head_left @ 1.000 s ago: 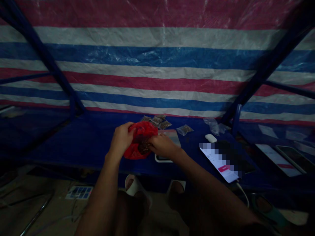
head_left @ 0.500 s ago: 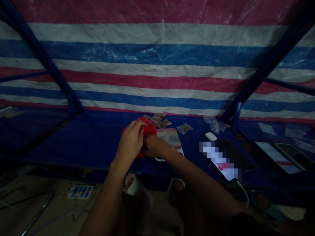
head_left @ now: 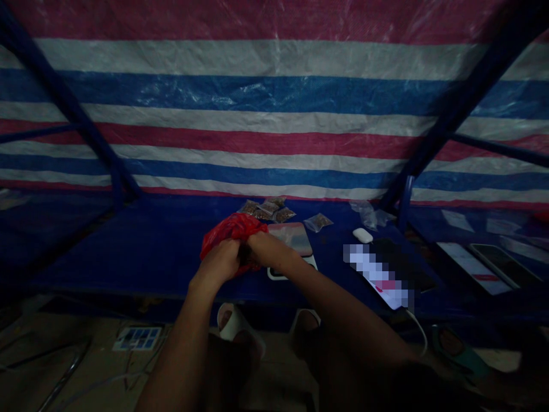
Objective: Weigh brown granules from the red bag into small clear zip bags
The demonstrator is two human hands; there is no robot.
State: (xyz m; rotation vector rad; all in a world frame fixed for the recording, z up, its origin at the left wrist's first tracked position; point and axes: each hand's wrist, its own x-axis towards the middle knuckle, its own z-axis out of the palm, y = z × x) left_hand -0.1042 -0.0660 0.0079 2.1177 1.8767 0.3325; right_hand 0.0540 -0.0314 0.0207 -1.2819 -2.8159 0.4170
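A crumpled red plastic bag [head_left: 231,226] sits on the blue bench top, its mouth toward me. My left hand [head_left: 219,262] is closed on the near left edge of the bag. My right hand [head_left: 261,247] reaches into the bag's mouth from the right, and its fingers are hidden inside. Close by on the right is what looks like a small digital scale [head_left: 294,237] with a shiny flat plate, partly covered by my right forearm. Behind the bag lie several small clear bags [head_left: 268,207] of brown bits. Another such small bag [head_left: 318,222] lies apart to the right.
Crumpled clear plastic bags [head_left: 371,214] and a white earbud case [head_left: 362,235] lie to the right. Nearer is a lit phone [head_left: 381,280] with a white cable. Two more phones [head_left: 476,268] rest further right. Blue metal posts [head_left: 405,200] flank the bench before a striped tarp [head_left: 274,134].
My left hand has come down from the top of the bag to its near edge. The bag now stands wider, spread to the left. The view has shifted slightly.
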